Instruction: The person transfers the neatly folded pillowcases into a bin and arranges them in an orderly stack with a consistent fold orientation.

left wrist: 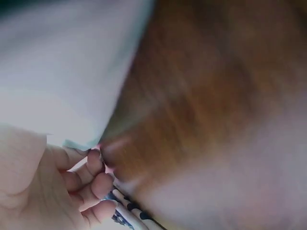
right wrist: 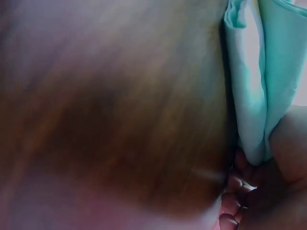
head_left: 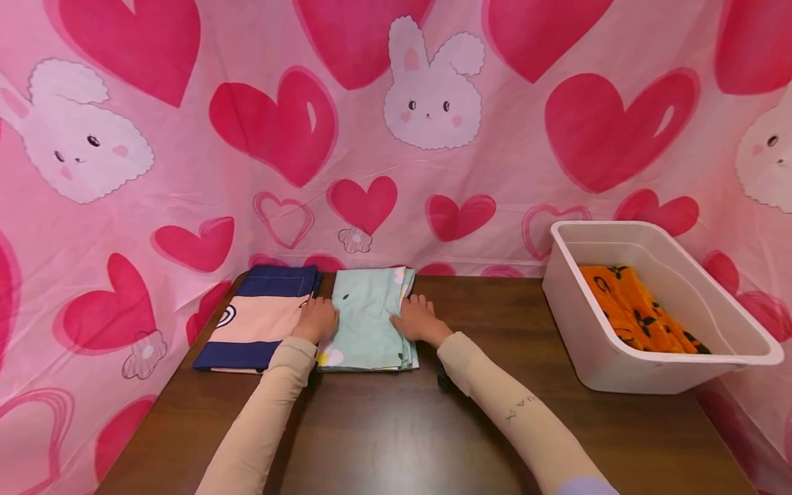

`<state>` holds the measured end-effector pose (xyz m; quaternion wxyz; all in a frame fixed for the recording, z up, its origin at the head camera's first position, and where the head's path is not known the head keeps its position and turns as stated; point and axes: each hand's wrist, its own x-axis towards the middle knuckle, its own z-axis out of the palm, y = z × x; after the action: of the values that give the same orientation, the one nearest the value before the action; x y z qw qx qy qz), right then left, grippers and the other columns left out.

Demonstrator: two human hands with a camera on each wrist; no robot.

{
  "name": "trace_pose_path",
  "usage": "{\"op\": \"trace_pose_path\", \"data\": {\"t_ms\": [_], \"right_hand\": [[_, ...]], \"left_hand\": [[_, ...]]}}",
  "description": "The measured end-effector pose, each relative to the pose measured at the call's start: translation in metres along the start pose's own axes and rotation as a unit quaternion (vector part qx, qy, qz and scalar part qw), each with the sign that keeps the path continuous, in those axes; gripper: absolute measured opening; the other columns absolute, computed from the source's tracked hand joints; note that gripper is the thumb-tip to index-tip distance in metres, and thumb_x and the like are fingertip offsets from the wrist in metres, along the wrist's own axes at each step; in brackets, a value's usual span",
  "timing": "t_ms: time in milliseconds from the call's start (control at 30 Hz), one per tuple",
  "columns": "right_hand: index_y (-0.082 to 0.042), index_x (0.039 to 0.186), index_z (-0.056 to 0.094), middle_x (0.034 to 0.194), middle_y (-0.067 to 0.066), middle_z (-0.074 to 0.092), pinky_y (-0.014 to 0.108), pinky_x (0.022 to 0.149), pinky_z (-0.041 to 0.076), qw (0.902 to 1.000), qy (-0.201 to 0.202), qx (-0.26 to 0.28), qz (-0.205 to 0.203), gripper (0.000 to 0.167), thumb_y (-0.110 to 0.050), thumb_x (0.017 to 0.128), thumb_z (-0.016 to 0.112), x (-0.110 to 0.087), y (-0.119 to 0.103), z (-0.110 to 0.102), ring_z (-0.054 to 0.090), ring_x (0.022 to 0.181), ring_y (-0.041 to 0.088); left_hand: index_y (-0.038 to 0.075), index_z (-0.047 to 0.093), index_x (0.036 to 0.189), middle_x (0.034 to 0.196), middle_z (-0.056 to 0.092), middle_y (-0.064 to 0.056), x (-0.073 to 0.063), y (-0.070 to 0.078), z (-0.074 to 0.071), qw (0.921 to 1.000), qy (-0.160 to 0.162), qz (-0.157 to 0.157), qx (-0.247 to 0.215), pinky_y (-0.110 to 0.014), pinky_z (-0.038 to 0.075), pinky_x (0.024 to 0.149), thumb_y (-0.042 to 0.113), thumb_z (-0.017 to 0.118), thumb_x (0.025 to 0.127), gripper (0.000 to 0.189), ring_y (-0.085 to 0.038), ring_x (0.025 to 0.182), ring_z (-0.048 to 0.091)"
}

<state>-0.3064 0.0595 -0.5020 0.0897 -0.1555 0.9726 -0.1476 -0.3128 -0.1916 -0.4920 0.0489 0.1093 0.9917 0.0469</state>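
Note:
A light green folded cloth (head_left: 368,323) with small printed shapes lies on the brown table, its layers showing along the right side. My left hand (head_left: 317,320) pinches its left edge; in the left wrist view the fingers (left wrist: 91,179) curl at the cloth's corner. At the opposite edge, my right hand (head_left: 421,319) grips the cloth with the thumb on top. The right wrist view shows the folded layers (right wrist: 252,86) running down to that hand, whose fingers are partly hidden. Just left of the green cloth lies a navy and peach folded cloth (head_left: 260,320).
On the right of the table (head_left: 396,433) stands a white plastic bin (head_left: 619,368), holding an orange cloth (head_left: 643,313) with dark marks. A pink curtain (head_left: 396,220) with hearts and rabbits hangs behind the table and along both sides.

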Motion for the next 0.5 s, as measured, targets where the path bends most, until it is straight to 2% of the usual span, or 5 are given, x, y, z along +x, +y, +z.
{"op": "trace_pose_path", "data": {"t_ms": [267, 500], "right_hand": [[0.004, 0.12, 0.054, 0.119, 0.019, 0.049, 0.048, 0.099, 0.033, 0.9998, -0.001, -0.017, -0.013, 0.041, -0.035, 0.107, 0.047, -0.0025, -0.0005, -0.0022, 0.04, 0.112, 0.033], [0.004, 0.118, 0.055, 0.117, 0.019, 0.049, 0.047, 0.097, 0.034, 0.9995, -0.004, -0.022, -0.022, 0.036, -0.028, 0.108, 0.045, -0.0066, -0.0011, -0.0036, 0.039, 0.11, 0.032]], "left_hand": [[-0.016, 0.059, 0.113, 0.111, 0.061, -0.031, 0.0007, -0.0005, 0.0016, 0.9999, 0.006, 0.011, 0.005, -0.056, 0.044, 0.101, 0.02, 0.049, 0.104, 0.039, -0.046, 0.109, 0.058], [-0.016, 0.063, 0.108, 0.103, 0.063, -0.029, 0.0013, -0.0011, 0.0039, 0.9994, 0.002, 0.025, 0.023, -0.054, 0.048, 0.097, 0.02, 0.049, 0.104, 0.039, -0.043, 0.102, 0.061]]}}
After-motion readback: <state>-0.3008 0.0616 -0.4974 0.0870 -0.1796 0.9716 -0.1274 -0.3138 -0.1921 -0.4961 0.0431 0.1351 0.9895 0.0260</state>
